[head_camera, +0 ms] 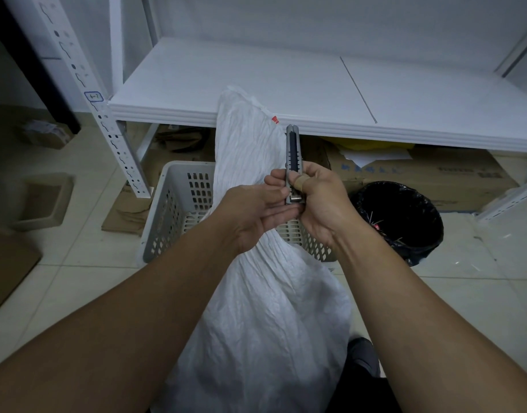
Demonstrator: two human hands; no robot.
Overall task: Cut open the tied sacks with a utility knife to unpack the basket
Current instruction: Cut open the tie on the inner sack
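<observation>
Right hand gripping utility knife by lower half, fingers curling round slim grey metal body, tip pointing to 12 o'clock; tan strip wrapping one digit. Left hand lying relaxed at knife's 8 o'clock, thumb touching knife's side, straight fingers resting under butt end. Knife hovering over crinkled white woven sack, sack draping from 12 to 6 o'clock across perforated pale plastic basket, upper end leaning on smooth white shelf. Round bin with glossy black liner sitting at 3 o'clock.

Storeroom, white slotted steel shelving, cardboard boxes beneath, tiled floor
</observation>
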